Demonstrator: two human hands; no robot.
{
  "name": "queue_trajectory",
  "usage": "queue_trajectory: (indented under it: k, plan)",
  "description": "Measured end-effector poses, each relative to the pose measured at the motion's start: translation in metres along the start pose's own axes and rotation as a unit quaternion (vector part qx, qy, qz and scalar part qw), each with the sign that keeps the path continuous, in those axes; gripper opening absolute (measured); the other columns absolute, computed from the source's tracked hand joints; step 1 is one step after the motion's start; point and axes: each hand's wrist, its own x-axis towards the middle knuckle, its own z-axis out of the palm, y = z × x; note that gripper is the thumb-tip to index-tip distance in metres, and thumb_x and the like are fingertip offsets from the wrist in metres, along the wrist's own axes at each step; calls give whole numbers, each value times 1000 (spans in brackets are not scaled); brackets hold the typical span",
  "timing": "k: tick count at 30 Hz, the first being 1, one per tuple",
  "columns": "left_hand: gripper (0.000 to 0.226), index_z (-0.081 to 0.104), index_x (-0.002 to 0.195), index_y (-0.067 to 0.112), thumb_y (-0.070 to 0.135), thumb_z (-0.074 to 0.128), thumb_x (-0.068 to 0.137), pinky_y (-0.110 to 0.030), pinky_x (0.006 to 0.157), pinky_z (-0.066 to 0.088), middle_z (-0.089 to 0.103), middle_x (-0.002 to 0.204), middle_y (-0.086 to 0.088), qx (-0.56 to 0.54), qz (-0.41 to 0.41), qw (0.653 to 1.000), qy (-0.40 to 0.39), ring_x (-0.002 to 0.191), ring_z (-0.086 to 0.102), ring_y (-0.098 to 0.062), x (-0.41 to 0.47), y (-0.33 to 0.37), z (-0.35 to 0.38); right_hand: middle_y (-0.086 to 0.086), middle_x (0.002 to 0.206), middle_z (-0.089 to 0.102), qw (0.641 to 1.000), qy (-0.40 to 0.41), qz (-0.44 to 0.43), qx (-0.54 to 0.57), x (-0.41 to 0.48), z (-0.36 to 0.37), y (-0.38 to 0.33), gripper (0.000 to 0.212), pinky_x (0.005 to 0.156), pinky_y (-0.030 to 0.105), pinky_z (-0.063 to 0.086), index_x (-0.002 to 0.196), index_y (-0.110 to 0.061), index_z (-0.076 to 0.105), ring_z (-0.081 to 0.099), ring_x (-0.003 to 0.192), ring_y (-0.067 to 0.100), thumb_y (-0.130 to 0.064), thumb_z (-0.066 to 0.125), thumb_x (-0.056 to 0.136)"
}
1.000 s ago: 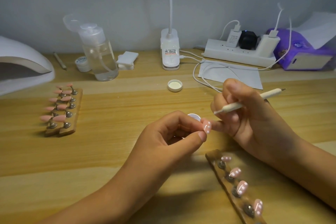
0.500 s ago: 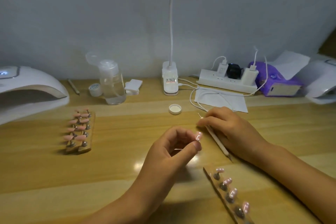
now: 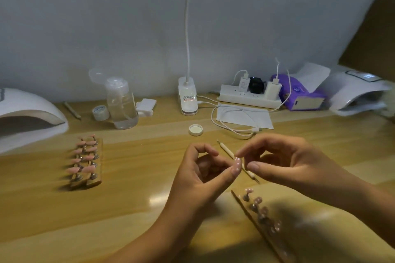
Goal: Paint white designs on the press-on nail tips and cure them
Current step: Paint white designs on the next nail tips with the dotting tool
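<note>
Hands meet above the light wooden table (image 3: 132, 209), centre frame. Left hand (image 3: 203, 174) pinches a small pink press-on nail tip with white dots (image 3: 237, 165) between thumb and a curled finger, held up off the table. Right hand (image 3: 284, 162) has its fingers loosely curled, index fingertip at the tip's upper end and thumb just beside it; cannot tell if it actually grips the tip.

Thin cream dotting tool with metal ends (image 3: 224, 149) lies flat on the table behind the hands, nobody holding it. Wooden holder strip with painted pink tips on metal studs (image 3: 263, 214) sits near right, blurred. Second wooden holder with two rows of plain pink tips (image 3: 88, 161) is well to the left.

Along the back:
- white dome nail lamp (image 3: 27, 117) on the left
- clear plastic pump bottle (image 3: 122, 105)
- small white jar (image 3: 100, 112) with grey print too blurred to read
- white clip-lamp base (image 3: 187, 98) with a red-printed label, unreadable
- round white cap (image 3: 195, 129)
- white power strip with chargers (image 3: 250, 96)
- purple tissue pack (image 3: 299, 94)
- another white nail lamp (image 3: 359, 94) far right, with a dark-edged label that cannot be read
</note>
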Motion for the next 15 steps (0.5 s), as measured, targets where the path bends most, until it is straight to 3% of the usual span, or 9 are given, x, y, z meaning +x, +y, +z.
queue_trajectory:
  k: [5, 12, 15]
  plan:
    - [31, 57, 89, 34, 23, 81, 72, -21, 76, 53, 73, 89, -10, -16, 10, 999, -30, 89, 71, -22, -3, 5, 5, 0, 96, 70, 997, 30, 57, 51, -8, 10, -6, 21, 76, 31, 58, 94, -30, 73, 67, 90, 18, -33, 70, 73]
    - [31, 55, 93, 23, 13, 78, 75, -21, 70, 54, 71, 78, -7, -36, -11, 994, -105, 76, 71, -20, -9, 6, 11, 1, 89, 71, 992, 40, 94, 73, -32, 14, -13, 14, 70, 25, 55, 87, -27, 72, 69, 83, 17, -33, 73, 74]
    - [38, 51, 102, 16, 17, 76, 75, -20, 67, 52, 71, 76, -8, -41, -48, 988, -141, 71, 69, -16, -11, 7, 13, 0, 86, 71, 986, 102, 108, 81, -57, 15, -13, 27, 68, 24, 56, 82, -28, 73, 68, 81, 14, -48, 82, 66]
